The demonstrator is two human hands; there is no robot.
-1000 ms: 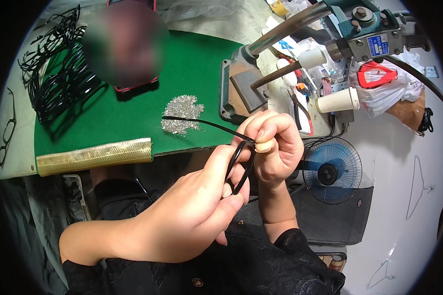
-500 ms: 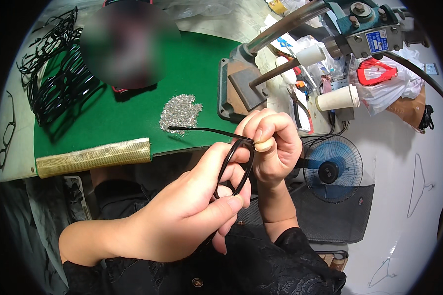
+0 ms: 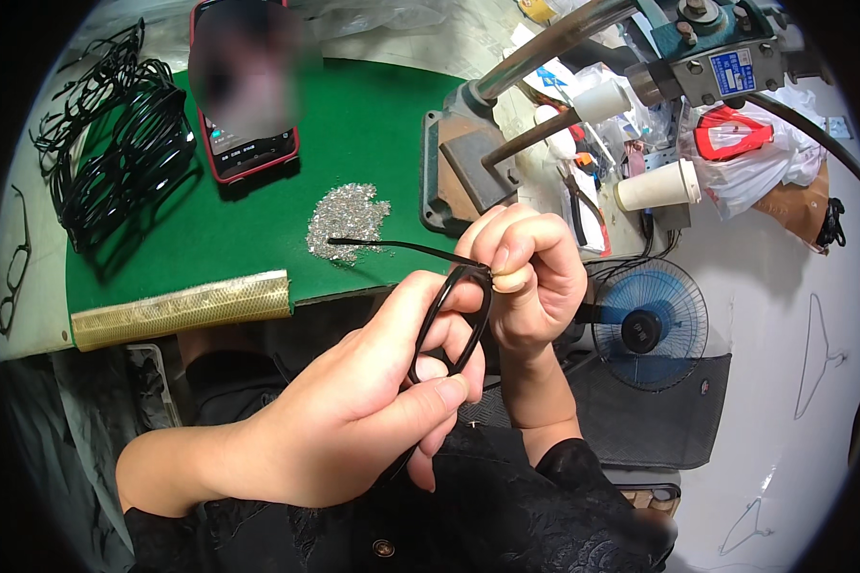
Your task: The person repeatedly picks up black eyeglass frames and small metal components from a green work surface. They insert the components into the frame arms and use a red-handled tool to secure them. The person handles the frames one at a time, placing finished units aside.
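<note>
My left hand is closed round the front of a black eyeglass frame, with the thumb and fingers gripping its rim below the hinge. My right hand pinches the corner of the frame at the hinge between thumb and fingertips. Whether a tiny part sits inside that pinch is hidden. One temple arm of the frame points left, its tip overlapping in view a pile of small silvery metal pieces on the green mat. The other end of the frame is mostly hidden behind my left hand.
Black eyeglass frames lie heaped at far left, with another pair at the edge. A red-cased phone, gold mesh strip and bench press are on the table. Right: pliers, white cup, fan.
Both hands keep their grip on the eyeglass frame and have barely moved. The temple arm's tip has shifted slightly upward over the pile.
</note>
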